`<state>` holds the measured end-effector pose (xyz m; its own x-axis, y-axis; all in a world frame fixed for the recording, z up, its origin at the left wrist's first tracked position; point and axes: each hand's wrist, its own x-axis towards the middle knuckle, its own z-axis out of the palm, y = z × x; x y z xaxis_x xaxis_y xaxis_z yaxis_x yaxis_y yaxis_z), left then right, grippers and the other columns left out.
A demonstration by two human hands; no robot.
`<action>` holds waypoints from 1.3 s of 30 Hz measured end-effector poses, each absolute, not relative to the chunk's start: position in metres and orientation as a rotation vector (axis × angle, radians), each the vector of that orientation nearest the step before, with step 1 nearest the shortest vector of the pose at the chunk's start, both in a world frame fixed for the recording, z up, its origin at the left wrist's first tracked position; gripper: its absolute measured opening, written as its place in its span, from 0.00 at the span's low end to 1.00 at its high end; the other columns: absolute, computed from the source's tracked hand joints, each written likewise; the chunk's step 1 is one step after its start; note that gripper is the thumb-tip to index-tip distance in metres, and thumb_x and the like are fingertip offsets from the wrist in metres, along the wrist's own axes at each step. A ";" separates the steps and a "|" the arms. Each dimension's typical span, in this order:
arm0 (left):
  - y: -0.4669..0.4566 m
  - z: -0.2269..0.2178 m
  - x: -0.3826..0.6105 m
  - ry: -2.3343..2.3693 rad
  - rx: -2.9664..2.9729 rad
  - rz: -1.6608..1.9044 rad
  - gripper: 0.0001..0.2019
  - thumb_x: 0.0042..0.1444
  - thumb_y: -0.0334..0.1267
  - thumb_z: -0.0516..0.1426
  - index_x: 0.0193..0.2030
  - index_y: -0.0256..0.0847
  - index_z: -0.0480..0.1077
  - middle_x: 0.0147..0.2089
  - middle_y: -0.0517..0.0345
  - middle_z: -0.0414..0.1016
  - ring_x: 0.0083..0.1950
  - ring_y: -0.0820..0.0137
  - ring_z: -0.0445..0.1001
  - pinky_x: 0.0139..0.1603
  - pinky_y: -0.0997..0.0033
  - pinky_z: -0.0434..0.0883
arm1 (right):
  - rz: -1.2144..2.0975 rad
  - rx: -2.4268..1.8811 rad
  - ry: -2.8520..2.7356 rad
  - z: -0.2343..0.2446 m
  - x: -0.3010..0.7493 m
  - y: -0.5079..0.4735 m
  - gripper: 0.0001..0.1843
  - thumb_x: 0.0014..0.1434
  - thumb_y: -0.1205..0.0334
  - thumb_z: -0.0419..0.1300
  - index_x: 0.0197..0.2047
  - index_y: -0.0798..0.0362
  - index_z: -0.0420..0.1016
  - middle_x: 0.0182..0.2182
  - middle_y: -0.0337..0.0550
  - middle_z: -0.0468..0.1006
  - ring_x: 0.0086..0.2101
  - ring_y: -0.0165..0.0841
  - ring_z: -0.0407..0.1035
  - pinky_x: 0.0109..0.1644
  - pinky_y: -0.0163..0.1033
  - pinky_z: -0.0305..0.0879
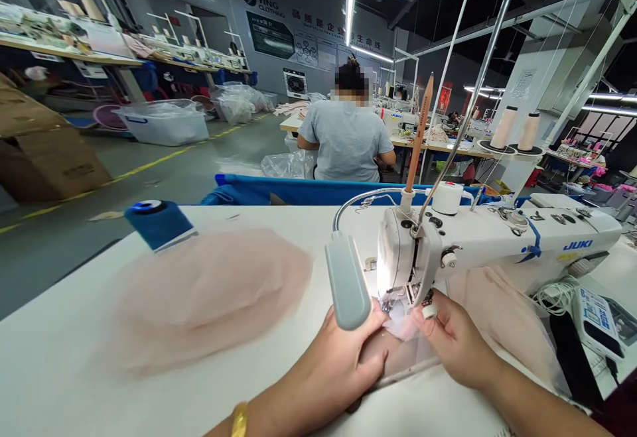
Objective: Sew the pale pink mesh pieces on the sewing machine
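A white JUKI sewing machine (527, 225) stands at the right of the table, its lamp lighting the needle area. Sheer pale pink fabric (401, 327) lies under and in front of the presser foot (387, 306). My left hand (343, 351) rests on this fabric left of the foot, thumb spread from the index finger. The grey lamp head (348, 284) hides part of that hand. Right of the needle, my right hand (455, 337) pinches the fabric's edge between thumb and fingers; some of its fingers are hidden. More sheer pink fabric (213, 291) is spread on the left.
A blue thread cone (158, 221) lies at the table's far left edge. A pencil (421, 132) stands upright on the machine head. Right of it are a coiled white cable (555, 296) and a control box (597, 321). Ahead, a seated person (346, 135) faces away.
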<state>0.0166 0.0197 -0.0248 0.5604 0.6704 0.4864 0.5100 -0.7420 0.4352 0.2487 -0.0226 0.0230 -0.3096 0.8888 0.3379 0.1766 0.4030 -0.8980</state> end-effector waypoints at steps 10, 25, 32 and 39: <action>0.017 -0.015 0.022 0.913 2.663 1.088 0.15 0.74 0.33 0.54 0.32 0.44 0.68 0.40 0.53 0.75 0.42 0.59 0.70 0.42 0.63 0.70 | 1.080 -1.061 -1.668 0.011 0.245 -0.027 0.25 0.78 0.34 0.57 0.46 0.49 0.74 0.39 0.42 0.81 0.37 0.37 0.74 0.46 0.41 0.71; 0.009 -0.037 0.009 0.670 2.812 1.192 0.17 0.71 0.22 0.47 0.35 0.43 0.70 0.37 0.55 0.77 0.38 0.62 0.69 0.41 0.60 0.61 | 0.109 -1.088 -2.674 0.017 0.263 -0.040 0.22 0.76 0.38 0.65 0.43 0.49 0.77 0.41 0.37 0.84 0.43 0.38 0.72 0.52 0.44 0.60; 0.008 -0.036 0.008 0.649 2.841 1.193 0.16 0.70 0.25 0.51 0.38 0.45 0.75 0.35 0.55 0.78 0.36 0.61 0.73 0.39 0.60 0.65 | 0.064 -1.119 -2.733 0.022 0.262 -0.040 0.21 0.76 0.41 0.67 0.40 0.50 0.76 0.41 0.36 0.84 0.44 0.38 0.73 0.52 0.44 0.60; 0.017 -0.037 0.007 0.698 2.828 1.233 0.18 0.74 0.28 0.50 0.41 0.45 0.80 0.38 0.52 0.82 0.39 0.60 0.77 0.40 0.60 0.72 | 0.005 -1.148 -2.650 0.016 0.260 -0.034 0.20 0.73 0.43 0.72 0.41 0.50 0.77 0.42 0.37 0.85 0.42 0.39 0.71 0.50 0.44 0.62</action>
